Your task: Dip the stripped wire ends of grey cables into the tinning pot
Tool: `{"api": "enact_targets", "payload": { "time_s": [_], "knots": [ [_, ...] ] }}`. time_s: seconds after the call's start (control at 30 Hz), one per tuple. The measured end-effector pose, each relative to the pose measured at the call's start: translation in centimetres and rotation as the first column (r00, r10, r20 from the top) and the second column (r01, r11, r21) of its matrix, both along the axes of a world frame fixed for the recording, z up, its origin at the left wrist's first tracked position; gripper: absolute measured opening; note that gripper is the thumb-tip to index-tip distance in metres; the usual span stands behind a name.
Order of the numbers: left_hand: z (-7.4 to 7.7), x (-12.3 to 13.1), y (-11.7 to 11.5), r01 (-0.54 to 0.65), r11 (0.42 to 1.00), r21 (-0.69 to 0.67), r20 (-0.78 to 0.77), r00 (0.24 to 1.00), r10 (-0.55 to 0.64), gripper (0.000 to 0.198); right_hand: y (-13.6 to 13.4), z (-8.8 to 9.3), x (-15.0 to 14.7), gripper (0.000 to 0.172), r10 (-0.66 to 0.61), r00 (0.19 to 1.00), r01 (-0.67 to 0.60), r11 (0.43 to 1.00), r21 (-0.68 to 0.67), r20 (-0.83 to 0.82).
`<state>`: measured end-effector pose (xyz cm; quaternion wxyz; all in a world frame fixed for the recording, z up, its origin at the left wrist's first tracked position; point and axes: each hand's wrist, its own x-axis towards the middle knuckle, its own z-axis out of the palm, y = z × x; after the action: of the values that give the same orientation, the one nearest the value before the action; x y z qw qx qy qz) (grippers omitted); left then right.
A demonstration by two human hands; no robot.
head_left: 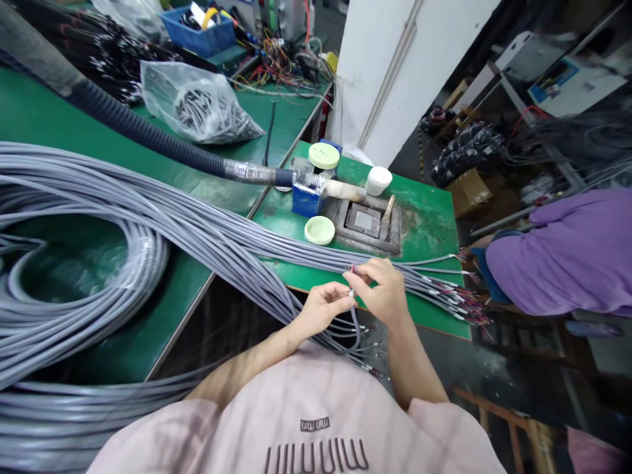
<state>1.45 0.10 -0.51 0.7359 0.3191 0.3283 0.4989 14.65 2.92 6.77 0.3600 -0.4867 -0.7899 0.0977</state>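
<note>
Near the front edge of the green table, my left hand [323,307] pinches the end of a grey cable [355,327] where its white-wrapped part begins. Just above and to the right, my right hand [382,286] has thumb and forefinger closed on the thin coloured wires [352,268] coming out of that cable. The two hands almost touch. Behind them runs a thick bundle of grey cables [276,245], its stripped ends with red and dark wires [464,299] lying at the table's right edge.
A metal pot [364,220] is set in the table [429,210], with a hose nozzle [345,191] over it. Around it stand a blue box [307,201], a green lid [319,230] and a white jar [378,180]. Coiled cables [143,263] lie left. A person in purple [582,253] is at right.
</note>
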Motion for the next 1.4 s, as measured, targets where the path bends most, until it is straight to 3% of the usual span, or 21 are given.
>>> {"api": "enact_targets", "payload": {
  "time_s": [0.1,0.23,0.4,0.53,0.63,0.73,0.8,0.87,0.93,1.0,1.07,1.17,1.27,1.4],
  "knots": [
    [0.3,-0.2,0.2,-0.016,0.999,-0.029,-0.02,1.0,0.015,0.034,-0.5,-0.4,-0.6,0.027,-0.009,1.0,0.009,0.999,0.049,-0.014],
    [-0.3,-0.6,0.5,-0.059,0.998,-0.023,-0.032,0.998,0.058,0.033,-0.8,-0.4,0.0,0.017,0.064,0.995,-0.059,0.996,0.066,-0.073],
    [-0.1,-1.4,1.0,-0.079,0.99,-0.117,0.068,0.994,0.088,0.037,-0.2,-1.9,1.7,0.018,0.108,0.984,-0.1,0.993,0.064,-0.143],
    [1.1,-2.1,1.5,-0.047,0.981,-0.187,0.207,0.975,0.086,0.036,0.0,-3.3,2.1,0.033,0.294,0.955,-0.291,0.954,0.07,-0.031],
    [1.8,-2.5,1.9,-0.035,0.979,-0.201,0.274,0.957,0.09,0.034,-0.2,-3.9,1.5,0.034,0.418,0.908,-0.419,0.903,0.099,0.03],
    [2.0,-2.9,2.2,-0.051,0.991,-0.122,0.207,0.975,0.076,0.032,0.1,-3.9,0.7,0.033,0.439,0.898,-0.43,0.891,0.144,-0.033],
    [1.8,-3.6,2.4,-0.124,0.992,0.031,0.029,0.992,0.123,0.032,0.9,-3.4,0.4,0.031,0.364,0.922,-0.339,0.924,0.175,-0.134],
    [1.3,-4.5,2.8,-0.215,0.936,0.279,-0.228,0.932,0.282,0.027,2.1,-2.6,0.3,0.03,0.226,0.947,-0.188,0.966,0.176,-0.23],
    [0.7,-5.6,3.3,-0.225,0.817,0.531,-0.431,0.758,0.489,0.019,3.6,-1.7,0.1,0.029,0.093,0.955,-0.052,0.987,0.152,-0.28],
    [-0.2,-6.5,3.8,-0.167,0.706,0.688,-0.515,0.573,0.638,0.014,5.2,-1.1,-0.1,0.027,0.013,0.955,0.026,0.992,0.126,-0.295],
    [-1.1,-7.2,4.2,-0.135,0.632,0.763,-0.519,0.456,0.723,0.012,6.8,-0.9,-0.5,0.026,-0.018,0.961,0.051,0.992,0.114,-0.276],
    [-2.1,-7.5,4.4,-0.144,0.55,0.823,-0.464,0.391,0.795,0.01,9.0,-1.3,-1.2,0.028,-0.021,0.972,0.045,0.994,0.097,-0.233],
    [-2.6,-7.4,4.2,-0.161,0.491,0.856,-0.404,0.383,0.831,0.009,10.7,-1.8,-1.9,0.032,-0.028,0.984,0.042,0.996,0.077,-0.173],
    [-2.7,-7.6,4.0,-0.144,0.472,0.87,-0.391,0.382,0.837,0.009,11.9,-2.2,-2.8,0.033,-0.031,0.996,0.036,0.997,0.062,-0.083]
  ]
}}
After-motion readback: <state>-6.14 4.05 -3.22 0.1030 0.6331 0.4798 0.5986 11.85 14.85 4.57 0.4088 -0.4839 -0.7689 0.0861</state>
